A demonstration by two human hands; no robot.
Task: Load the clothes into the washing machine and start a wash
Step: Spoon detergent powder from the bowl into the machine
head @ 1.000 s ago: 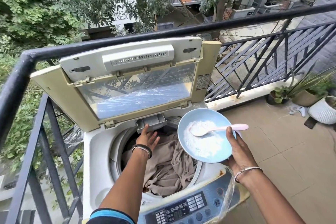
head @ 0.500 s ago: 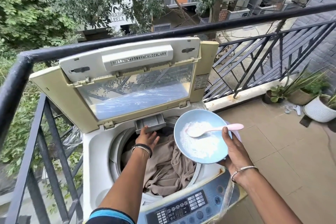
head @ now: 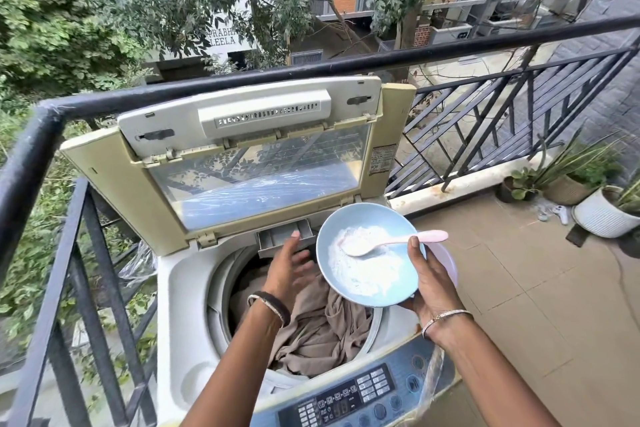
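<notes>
A top-loading washing machine (head: pixel 180 291) stands with its lid (head: pixel 242 163) raised. Beige-brown clothes (head: pixel 325 333) fill the drum. A small grey detergent drawer (head: pixel 280 237) is pulled out at the drum's back rim. My left hand (head: pixel 291 267) hovers just below the drawer, fingers spread and relaxed, holding nothing. My right hand (head: pixel 429 284) grips a light blue bowl (head: pixel 367 253) of white powder over the drum's right side, thumb over the rim. A pink spoon (head: pixel 398 241) lies in the powder. The control panel (head: pixel 349 399) is at the front.
A black metal railing (head: pixel 242 83) runs behind and to the left of the machine. Potted plants (head: pixel 602 211) stand on the tiled balcony floor at the right. Plastic wrap hangs at the machine's front right corner (head: pixel 433 374).
My left hand has come off the drawer and opened, fingers spreading toward the bowl. The bowl has shifted slightly left, nearer the drawer.
</notes>
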